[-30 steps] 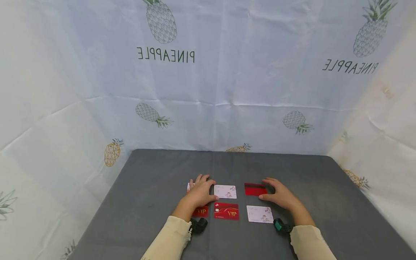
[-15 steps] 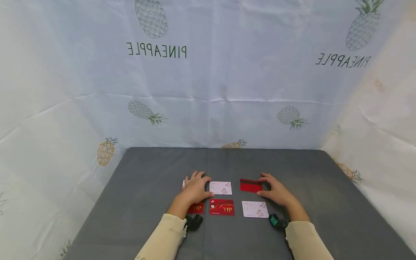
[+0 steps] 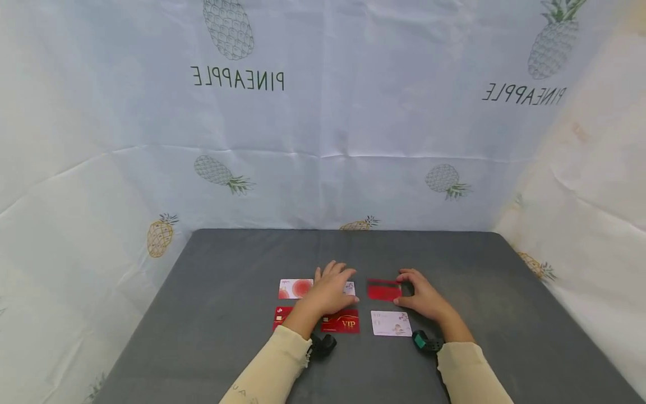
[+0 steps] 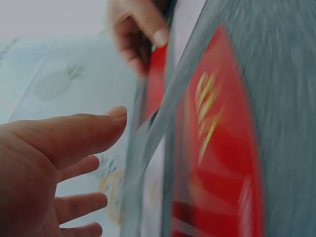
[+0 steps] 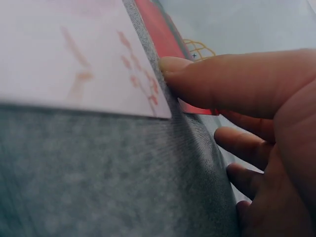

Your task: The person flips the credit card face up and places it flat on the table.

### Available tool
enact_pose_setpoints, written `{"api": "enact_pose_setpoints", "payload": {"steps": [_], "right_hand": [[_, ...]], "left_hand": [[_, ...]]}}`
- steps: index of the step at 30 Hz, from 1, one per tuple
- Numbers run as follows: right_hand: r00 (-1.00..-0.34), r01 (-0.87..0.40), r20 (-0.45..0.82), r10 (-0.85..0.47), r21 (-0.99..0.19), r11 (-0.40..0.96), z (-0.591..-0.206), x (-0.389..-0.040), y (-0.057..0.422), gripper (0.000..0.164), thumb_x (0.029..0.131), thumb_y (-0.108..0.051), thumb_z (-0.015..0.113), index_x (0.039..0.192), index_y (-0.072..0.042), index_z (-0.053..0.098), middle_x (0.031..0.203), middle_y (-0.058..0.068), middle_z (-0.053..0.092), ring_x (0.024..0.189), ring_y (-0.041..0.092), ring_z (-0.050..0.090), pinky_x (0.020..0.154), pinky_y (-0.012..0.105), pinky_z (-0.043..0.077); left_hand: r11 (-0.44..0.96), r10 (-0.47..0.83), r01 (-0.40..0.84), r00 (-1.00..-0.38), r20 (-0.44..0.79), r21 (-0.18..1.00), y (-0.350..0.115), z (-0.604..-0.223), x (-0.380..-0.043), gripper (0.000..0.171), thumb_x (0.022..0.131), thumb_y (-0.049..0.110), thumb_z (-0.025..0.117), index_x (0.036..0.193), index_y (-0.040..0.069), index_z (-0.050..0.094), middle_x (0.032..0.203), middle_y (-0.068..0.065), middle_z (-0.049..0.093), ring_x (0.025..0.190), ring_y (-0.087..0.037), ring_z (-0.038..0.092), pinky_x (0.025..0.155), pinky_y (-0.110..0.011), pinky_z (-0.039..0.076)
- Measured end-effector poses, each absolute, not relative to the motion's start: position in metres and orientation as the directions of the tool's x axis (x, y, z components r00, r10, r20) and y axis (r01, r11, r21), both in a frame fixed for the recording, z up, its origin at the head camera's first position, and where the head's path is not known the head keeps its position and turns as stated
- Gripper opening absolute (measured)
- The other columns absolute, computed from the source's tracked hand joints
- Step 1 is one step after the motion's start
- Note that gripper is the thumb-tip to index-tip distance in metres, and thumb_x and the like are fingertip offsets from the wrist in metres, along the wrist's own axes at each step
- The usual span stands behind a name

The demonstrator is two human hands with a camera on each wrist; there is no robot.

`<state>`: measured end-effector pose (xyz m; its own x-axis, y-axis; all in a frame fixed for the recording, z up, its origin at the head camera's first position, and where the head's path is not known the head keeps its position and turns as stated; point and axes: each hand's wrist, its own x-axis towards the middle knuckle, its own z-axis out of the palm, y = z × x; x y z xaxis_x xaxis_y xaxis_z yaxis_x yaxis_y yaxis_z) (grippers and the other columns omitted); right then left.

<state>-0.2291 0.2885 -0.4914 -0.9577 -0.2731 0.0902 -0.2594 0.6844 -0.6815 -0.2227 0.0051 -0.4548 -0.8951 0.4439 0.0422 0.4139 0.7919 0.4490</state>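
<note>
Two short rows of cards lie on the grey table. My right hand [image 3: 421, 294] holds a red card with a dark stripe [image 3: 384, 290], thumb at its near edge and a finger at its far edge. Over the middle white card [image 3: 349, 288] spreads my left hand [image 3: 330, 290], covering most of it. In the left wrist view its fingers look apart with nothing between them, beside a blurred red VIP card [image 4: 222, 163]. A white card with a floral print [image 5: 89, 64] lies near my right thumb in the right wrist view.
At the left lie a white card with red circles [image 3: 298, 288] and a red card [image 3: 280, 317], partly behind my left forearm. The table [image 3: 227, 292] is bounded behind by a pineapple-print cloth [image 3: 323, 191], which also hangs at both sides.
My left hand has moved right, from the left white card to the middle one, uncovering the red-circle card. My right hand stays at the striped red card, which has shifted slightly nearer.
</note>
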Motion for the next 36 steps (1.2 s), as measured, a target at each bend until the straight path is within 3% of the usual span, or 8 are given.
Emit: {"api": "enact_pose_setpoints", "payload": {"steps": [4,8,14,19,24,29,36], "right_hand": [[-0.953,-0.293,0.138,-0.271,-0.655,0.697,-0.492,-0.231,0.28,0.048,0.075,-0.021,0.085,0.114,-0.005,0.06,0.126,0.017,0.056,0.119,0.037,0.049,0.103,0.058,0.039],[-0.96,-0.271,0.119,-0.253,-0.619,0.737,-0.492,-0.23,0.271,0.047,0.075,-0.024,0.085,0.114,-0.01,0.063,0.108,0.005,0.063,0.104,0.027,0.053,0.092,0.051,0.045],[-0.957,-0.28,0.114,-0.266,-0.606,0.745,-0.49,-0.227,0.267,0.053,0.076,-0.02,0.084,0.122,-0.008,0.061,0.092,-0.004,0.059,0.092,0.019,0.049,0.097,0.054,0.038],[-0.941,-0.331,0.151,-0.302,-0.595,0.733,-0.485,-0.229,0.27,0.062,0.075,-0.011,0.08,0.133,-0.004,0.057,0.101,0.0,0.062,0.096,0.02,0.052,0.097,0.056,0.039],[-0.942,-0.32,0.118,-0.314,-0.598,0.735,-0.48,-0.228,0.272,0.06,0.076,-0.011,0.077,0.133,-0.006,0.059,0.113,0.005,0.063,0.102,0.022,0.054,0.094,0.052,0.043],[-0.955,-0.274,0.094,-0.282,-0.65,0.709,-0.48,-0.226,0.273,0.057,0.077,-0.014,0.08,0.13,-0.011,0.061,0.112,0.003,0.061,0.102,0.022,0.053,0.091,0.048,0.046],[-0.947,-0.314,0.156,-0.281,-0.637,0.704,-0.48,-0.225,0.274,0.058,0.074,-0.016,0.083,0.128,-0.013,0.061,0.126,0.008,0.058,0.117,0.031,0.051,0.096,0.057,0.045]], "left_hand": [[0.793,0.455,0.413,-0.89,0.015,0.449,0.02,-0.46,-0.221,0.068,0.084,0.039,0.075,0.144,0.022,0.049,0.151,-0.009,0.042,0.146,-0.035,0.027,0.113,-0.067,0.019],[0.798,0.44,0.396,-0.898,0.008,0.454,0.024,-0.465,-0.219,0.069,0.084,0.039,0.075,0.145,0.021,0.048,0.15,-0.008,0.044,0.145,-0.035,0.028,0.114,-0.066,0.019],[0.816,0.439,0.4,-0.898,0.001,0.418,0.023,-0.47,-0.218,0.069,0.083,0.042,0.075,0.143,0.02,0.051,0.148,-0.008,0.046,0.143,-0.035,0.031,0.113,-0.066,0.022],[0.818,0.448,0.422,-0.894,0.027,0.391,0.026,-0.469,-0.222,0.066,0.084,0.043,0.075,0.141,0.021,0.053,0.147,-0.007,0.047,0.142,-0.034,0.033,0.112,-0.066,0.023],[0.804,0.453,0.427,-0.891,0.038,0.415,0.028,-0.467,-0.224,0.063,0.084,0.042,0.075,0.139,0.021,0.055,0.148,-0.009,0.047,0.143,-0.036,0.032,0.111,-0.068,0.021],[0.793,0.438,0.431,-0.895,0.091,0.43,0.03,-0.47,-0.225,0.062,0.081,0.042,0.079,0.135,0.021,0.057,0.146,-0.009,0.047,0.142,-0.035,0.032,0.11,-0.07,0.021],[0.79,0.405,0.449,-0.894,0.193,0.418,0.035,-0.47,-0.225,0.054,0.078,0.044,0.08,0.124,0.023,0.062,0.143,-0.004,0.049,0.139,-0.028,0.035,0.11,-0.069,0.023]]}}
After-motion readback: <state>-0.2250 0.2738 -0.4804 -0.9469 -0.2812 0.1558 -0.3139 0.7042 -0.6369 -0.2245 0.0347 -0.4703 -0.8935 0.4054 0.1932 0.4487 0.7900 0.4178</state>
